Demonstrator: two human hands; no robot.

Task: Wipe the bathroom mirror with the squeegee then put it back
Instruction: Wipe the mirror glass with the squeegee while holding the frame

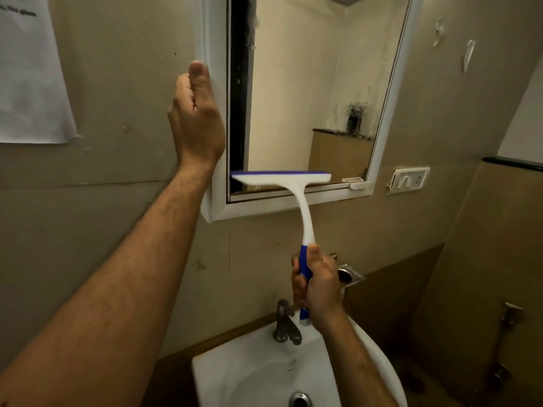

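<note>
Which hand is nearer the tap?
Right. The right hand grips the squeegee handle just above the tap; the left hand is up on the mirror frame's left edge.

A small bathroom: a white-framed mirror (308,92) hangs on a tiled wall (123,83) above a basin (235,374) with a tap (285,321).

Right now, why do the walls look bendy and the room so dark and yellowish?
Head view: the wide lens bends the mirror frame and wall lines near the edges; dim, warm light leaves the corners dark; the squeegee and both hands look sharp, not blurry.
</note>
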